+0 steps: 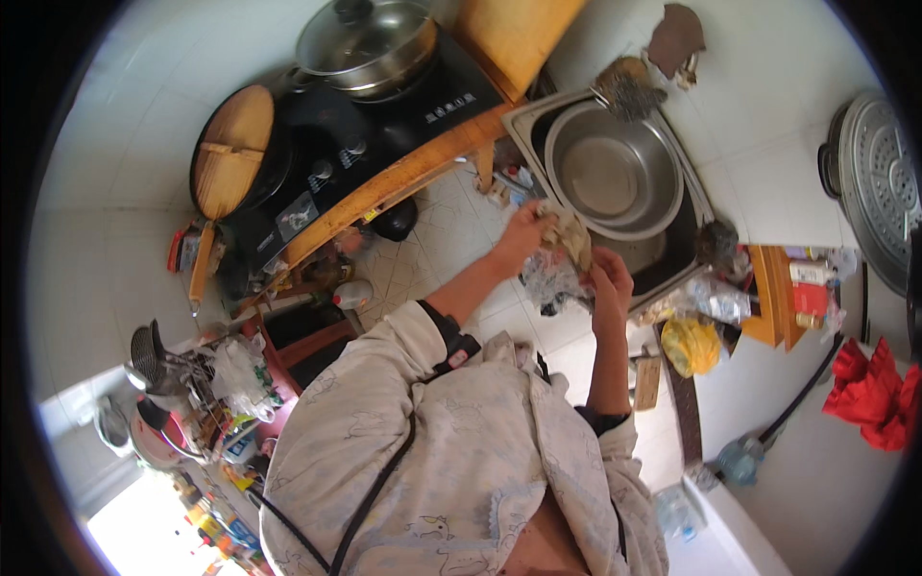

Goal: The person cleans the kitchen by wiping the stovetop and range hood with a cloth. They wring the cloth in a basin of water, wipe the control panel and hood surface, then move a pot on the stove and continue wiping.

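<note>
A crumpled beige-brown cloth [567, 232] hangs between my two hands, in front of the sink's near edge. My left hand [524, 234] grips its upper left end. Its lower right end is pinched in the fingers of my right hand [611, 281]. Just beyond the cloth is the metal sink [645, 253], with a round stainless steel basin [612, 169] in it. The basin's bottom looks wet or shiny; whether it holds water I cannot tell. Below my hands a clear plastic bag [549, 277] shows, partly hidden by them.
Left of the sink, a wooden counter [403, 169] bears a black cooktop [389, 137], a glass-lidded steel pot [367, 54] and a wok with a wooden lid [234, 151]. Scrubbers [634, 90] lie at the sink's back corner. A yellow plastic bag [690, 345] is at the right.
</note>
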`<state>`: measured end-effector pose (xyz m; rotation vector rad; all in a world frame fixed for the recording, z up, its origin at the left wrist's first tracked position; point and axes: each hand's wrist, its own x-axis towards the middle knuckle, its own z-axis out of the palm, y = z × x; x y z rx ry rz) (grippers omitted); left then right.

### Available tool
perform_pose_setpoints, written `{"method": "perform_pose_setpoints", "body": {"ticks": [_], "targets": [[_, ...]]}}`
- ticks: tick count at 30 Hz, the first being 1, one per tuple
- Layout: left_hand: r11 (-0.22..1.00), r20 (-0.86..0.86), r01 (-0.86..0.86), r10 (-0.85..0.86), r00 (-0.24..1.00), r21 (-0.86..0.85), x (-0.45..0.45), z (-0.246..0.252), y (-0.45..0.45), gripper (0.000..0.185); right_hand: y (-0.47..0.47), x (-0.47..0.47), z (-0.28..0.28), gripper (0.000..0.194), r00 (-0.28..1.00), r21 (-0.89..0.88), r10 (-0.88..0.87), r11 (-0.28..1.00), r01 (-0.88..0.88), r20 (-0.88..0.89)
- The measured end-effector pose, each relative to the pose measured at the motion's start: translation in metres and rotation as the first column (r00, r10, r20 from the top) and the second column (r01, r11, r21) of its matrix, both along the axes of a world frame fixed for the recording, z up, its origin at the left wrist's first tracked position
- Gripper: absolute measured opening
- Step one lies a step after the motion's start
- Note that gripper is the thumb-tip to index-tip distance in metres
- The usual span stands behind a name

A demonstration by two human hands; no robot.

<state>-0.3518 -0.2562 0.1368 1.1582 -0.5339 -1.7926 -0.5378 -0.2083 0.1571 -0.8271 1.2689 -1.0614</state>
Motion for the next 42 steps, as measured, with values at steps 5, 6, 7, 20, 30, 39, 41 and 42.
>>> {"method": "perform_pose_setpoints", "body": {"ticks": [5, 6, 7, 20, 30, 39, 41, 42], "targets": [[0.997, -0.085, 0.031, -0.037, 0.996, -0.075, 0.026, 0.003, -0.015, 0.026, -0.016, 0.025, -0.006, 0.034, 0.996, 0.036, -0.050, 0.998, 0.047, 0.073], [0.996, -0.097, 0.039, -0.046, 0.994, -0.075, 0.026, 0.003, -0.016, 0.027, -0.017, 0.028, -0.005, 0.035, 0.994, 0.050, -0.061, 0.997, 0.057, 0.085], [0.996, -0.100, 0.073, -0.078, 0.992, -0.055, 0.026, 0.003, -0.017, 0.027, -0.018, 0.031, -0.005, 0.037, 0.991, 0.063, -0.079, 0.995, 0.072, 0.105], [0.993, -0.067, 0.091, -0.096, 0.993, -0.074, -0.019, -0.002, -0.007, 0.020, -0.010, -0.018, -0.022, 0.036, 0.999, 0.098, -0.033, 0.995, 0.035, -0.026], [0.984, 0.180, 0.146, -0.126, 0.976, -0.105, -0.098, -0.003, 0.007, 0.017, -0.029, -0.119, -0.005, 0.063, 0.997, -0.072, 0.055, 0.996, -0.060, -0.061], [0.964, 0.164, 0.044, 0.000, 0.987, -0.263, -0.124, 0.013, 0.025, 0.012, -0.037, -0.113, -0.007, 0.050, 0.932, -0.319, 0.357, 0.878, -0.356, -0.059], [0.956, 0.181, 0.095, -0.045, 0.983, -0.279, -0.125, 0.016, 0.022, 0.013, -0.035, -0.113, -0.003, 0.038, 0.943, -0.307, 0.311, 0.891, -0.334, -0.123], [0.947, 0.182, 0.112, -0.058, 0.982, -0.302, -0.126, 0.018, 0.019, 0.013, -0.034, -0.114, 0.001, 0.035, 0.944, -0.286, 0.296, 0.901, -0.327, -0.148]]}}
